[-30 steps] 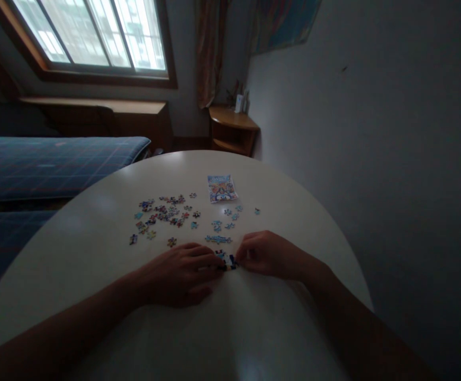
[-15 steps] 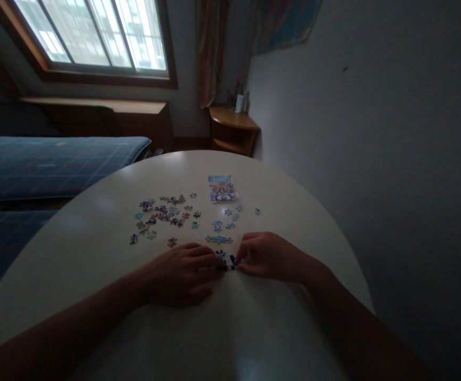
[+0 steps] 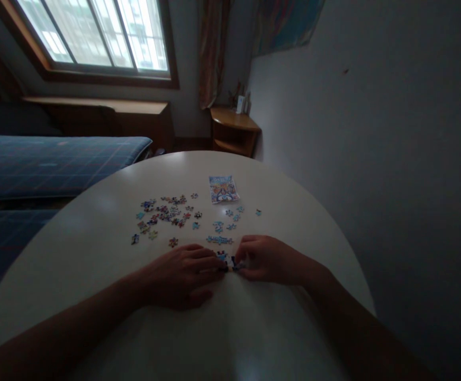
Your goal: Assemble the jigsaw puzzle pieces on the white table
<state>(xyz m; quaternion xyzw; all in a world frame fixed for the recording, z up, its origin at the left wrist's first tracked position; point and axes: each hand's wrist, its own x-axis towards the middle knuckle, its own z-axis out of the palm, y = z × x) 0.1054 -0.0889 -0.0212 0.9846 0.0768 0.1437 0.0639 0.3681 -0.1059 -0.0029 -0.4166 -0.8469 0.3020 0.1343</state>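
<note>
A small cluster of joined puzzle pieces (image 3: 229,260), dark, white and blue, lies on the table between my hands. From the left, the stretched fingertips of my left hand (image 3: 186,272) rest on the cluster's edge, with the thumb apart and lower down. My right hand (image 3: 264,259) pinches a puzzle piece at the cluster's right edge; the fingers hide most of it. Just beyond lies a joined strip of light-blue pieces (image 3: 219,240). Several loose light-blue pieces (image 3: 231,226) are scattered above that strip.
A heap of mixed puzzle pieces (image 3: 169,212) spreads over the left of the round white table (image 3: 294,211). Behind the blue pieces lies a colourful picture packet (image 3: 224,189). A plaid-covered bed (image 3: 55,164) stands left, a corner shelf (image 3: 234,119) behind, a wall to the right.
Both hands stay at the cluster, the right fingers shifting only slightly. The whole view has moved a little; the other pieces lie as before.
</note>
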